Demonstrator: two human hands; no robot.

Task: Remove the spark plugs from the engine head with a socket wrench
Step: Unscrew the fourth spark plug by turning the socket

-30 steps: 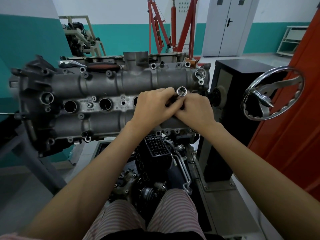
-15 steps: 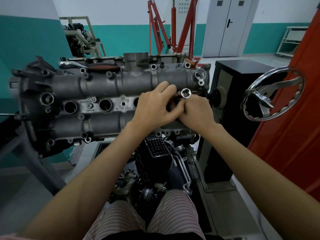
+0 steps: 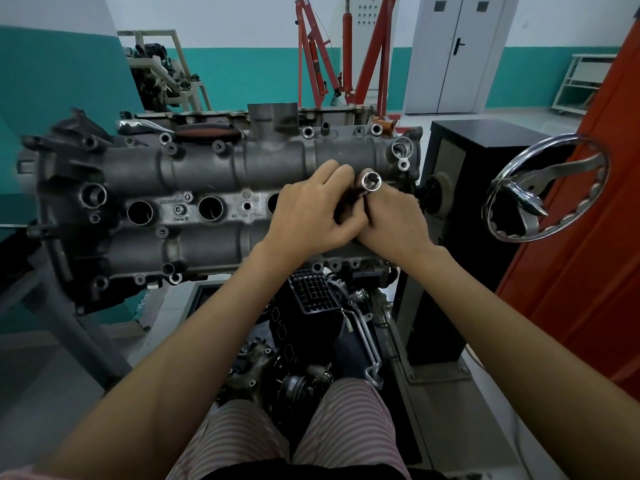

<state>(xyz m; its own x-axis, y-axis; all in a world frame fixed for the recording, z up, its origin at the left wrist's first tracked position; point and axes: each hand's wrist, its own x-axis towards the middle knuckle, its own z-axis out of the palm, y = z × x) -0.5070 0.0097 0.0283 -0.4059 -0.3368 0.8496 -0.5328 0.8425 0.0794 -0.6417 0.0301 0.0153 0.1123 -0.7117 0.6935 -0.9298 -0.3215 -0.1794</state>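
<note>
We look down from head height at a grey metal engine head (image 3: 194, 174) mounted on a stand, its long side running left to right in front of us. Along its middle strip sit round spark plug wells; two open dark wells (image 3: 140, 213) show on the left, and a third is partly hidden behind our left hand (image 3: 311, 213).

Both our hands meet near the right end of the engine head. Our left hand has its fingers curled around a dark tool shaft, most of which is hidden under the fingers. Our right hand (image 3: 394, 220) touches the left one, its fingers also curled around the same tool. A shiny silver socket (image 3: 371, 181) sticks up from between the two hands, its open end facing us. We cannot tell what lies below the hands or whether a spark plug is in the socket.

On the far upper edge of the engine head rests a ratchet wrench (image 3: 204, 131) with a dark red and black handle. To the right stands a black cabinet (image 3: 457, 161) with a chrome handwheel (image 3: 543, 188) just beside it. A red engine hoist (image 3: 343, 53) stands in the background.
</note>
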